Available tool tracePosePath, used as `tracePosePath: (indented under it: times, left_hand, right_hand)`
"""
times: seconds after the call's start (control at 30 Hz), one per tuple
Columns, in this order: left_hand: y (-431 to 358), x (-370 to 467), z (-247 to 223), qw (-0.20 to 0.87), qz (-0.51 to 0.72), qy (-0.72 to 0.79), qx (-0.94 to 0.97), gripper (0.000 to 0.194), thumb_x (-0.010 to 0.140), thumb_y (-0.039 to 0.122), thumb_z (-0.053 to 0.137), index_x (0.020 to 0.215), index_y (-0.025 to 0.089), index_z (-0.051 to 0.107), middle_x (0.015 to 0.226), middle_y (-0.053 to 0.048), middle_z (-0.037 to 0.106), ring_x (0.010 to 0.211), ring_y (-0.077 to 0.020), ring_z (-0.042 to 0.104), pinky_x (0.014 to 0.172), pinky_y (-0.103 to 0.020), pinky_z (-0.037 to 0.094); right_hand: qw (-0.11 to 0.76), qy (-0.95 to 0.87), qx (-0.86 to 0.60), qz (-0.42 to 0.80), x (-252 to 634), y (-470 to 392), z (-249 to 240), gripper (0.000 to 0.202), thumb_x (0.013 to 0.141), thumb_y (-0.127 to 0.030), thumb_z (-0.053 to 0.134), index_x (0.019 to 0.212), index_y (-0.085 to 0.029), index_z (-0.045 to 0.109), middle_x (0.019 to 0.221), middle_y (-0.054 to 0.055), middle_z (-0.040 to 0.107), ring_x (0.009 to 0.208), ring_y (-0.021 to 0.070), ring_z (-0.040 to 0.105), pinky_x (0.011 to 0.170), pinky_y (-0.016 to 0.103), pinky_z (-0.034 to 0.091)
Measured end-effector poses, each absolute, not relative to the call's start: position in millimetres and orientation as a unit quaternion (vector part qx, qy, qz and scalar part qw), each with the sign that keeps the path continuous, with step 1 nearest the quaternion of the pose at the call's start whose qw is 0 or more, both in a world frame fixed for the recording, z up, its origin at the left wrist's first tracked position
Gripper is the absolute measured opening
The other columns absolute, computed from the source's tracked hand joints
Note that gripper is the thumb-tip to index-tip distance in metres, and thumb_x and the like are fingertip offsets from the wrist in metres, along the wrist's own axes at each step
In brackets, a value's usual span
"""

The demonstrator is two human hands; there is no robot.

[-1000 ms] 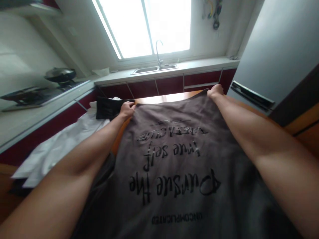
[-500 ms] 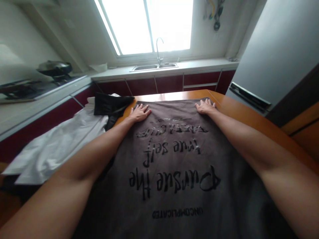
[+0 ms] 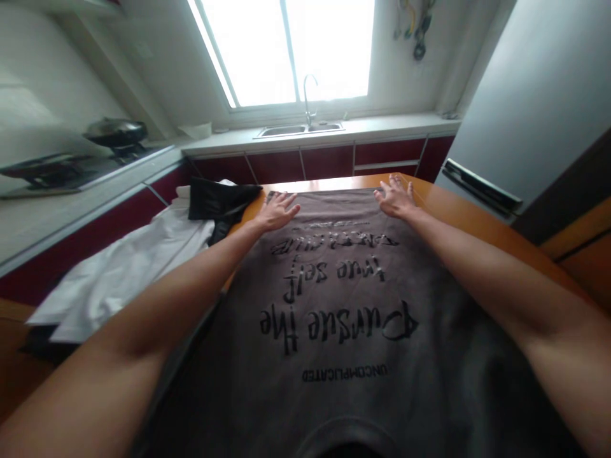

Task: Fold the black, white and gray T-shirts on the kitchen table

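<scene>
A dark grey T-shirt point(image 3: 334, 346) is lying spread across the table point(image 3: 482, 232), its hem running close to the table's far edge and its neckline sitting at the table's near side. The print is facing up but reading upside down to the wearer, since the collar end is pointing toward them.

Both hands are gripping nothing. The left hand point(image 3: 277, 212) is resting, fingers fanned, at the hem's left corner near the table's far edge; the right hand point(image 3: 395, 198) is lying opened out at the other corner. With 2 palms set this wide, they are probably holding the hem straight and the cloth flat; how hard they are pressing, I cannot tell.

White clothes point(image 3: 138, 254) and a black cloth point(image 3: 217, 200) are lying together toward the table's left side, presumably set there so the shirt is having the middle to itself. Beyond the table's far edge, a sink point(image 3: 286, 130) is sitting in a counter; a fridge point(image 3: 525, 108) is standing past the table's right side.
</scene>
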State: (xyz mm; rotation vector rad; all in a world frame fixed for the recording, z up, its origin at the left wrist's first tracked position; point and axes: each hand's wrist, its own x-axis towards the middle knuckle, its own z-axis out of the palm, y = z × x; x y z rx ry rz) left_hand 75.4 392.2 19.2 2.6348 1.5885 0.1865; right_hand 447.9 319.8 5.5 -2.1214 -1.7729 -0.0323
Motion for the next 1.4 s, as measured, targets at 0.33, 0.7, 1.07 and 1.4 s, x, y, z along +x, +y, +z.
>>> tracePosePath:
  times: [0.33, 0.7, 1.07, 1.4]
  left_hand:
    - [166.2, 53.2, 37.8, 0.048, 0.002, 0.298, 0.953, 0.066, 0.101, 0.061, 0.042, 0.160, 0.037, 0.027, 0.169, -0.002, 0.020, 0.156, -0.0318, 0.013, 0.124, -0.060, 0.009]
    - [-15.1, 14.5, 23.8, 0.153, -0.016, 0.200, 0.968, 0.079, 0.098, 0.054, 0.055, 0.163, 0.039, 0.013, 0.170, -0.003, 0.009, 0.156, -0.0349, 0.009, 0.123, -0.065, 0.011]
    - [74.5, -47.6, 49.5, 0.027, 0.230, 0.514, 0.826, 0.041, 0.100, 0.027, 0.041, 0.135, 0.019, 0.060, 0.136, -0.010, 0.064, 0.125, -0.0245, 0.061, 0.109, -0.036, 0.046]
    - [114.1, -165.2, 21.3, -0.007, 0.043, 0.727, 0.685, 0.048, 0.092, 0.051, 0.060, 0.123, 0.015, 0.064, 0.126, -0.018, 0.067, 0.117, -0.0323, 0.063, 0.096, -0.035, 0.047]
  right_hand:
    - [0.163, -0.807, -0.562, 0.080, 324.5, 113.9, 20.8, 0.060, 0.104, -0.047, 0.035, 0.156, -0.019, 0.040, 0.168, 0.011, 0.022, 0.156, 0.0279, 0.015, 0.124, 0.059, 0.009]
    - [0.137, -0.841, -0.496, 0.168, 285.6, -74.1, -0.6, 0.072, 0.099, -0.050, 0.051, 0.162, -0.029, 0.021, 0.168, 0.005, 0.015, 0.156, 0.0288, 0.014, 0.125, 0.058, 0.008]
    - [0.293, -0.692, -0.653, 0.097, 284.8, -14.3, 37.9, 0.054, 0.101, -0.041, 0.042, 0.146, -0.013, 0.053, 0.161, 0.018, 0.037, 0.152, 0.0306, 0.028, 0.120, 0.059, 0.026]
    - [0.434, -0.649, -0.624, 0.038, 303.2, -0.8, 1.9, 0.042, 0.090, -0.036, 0.049, 0.119, -0.013, 0.068, 0.137, 0.019, 0.060, 0.131, 0.0311, 0.054, 0.114, 0.051, 0.040]
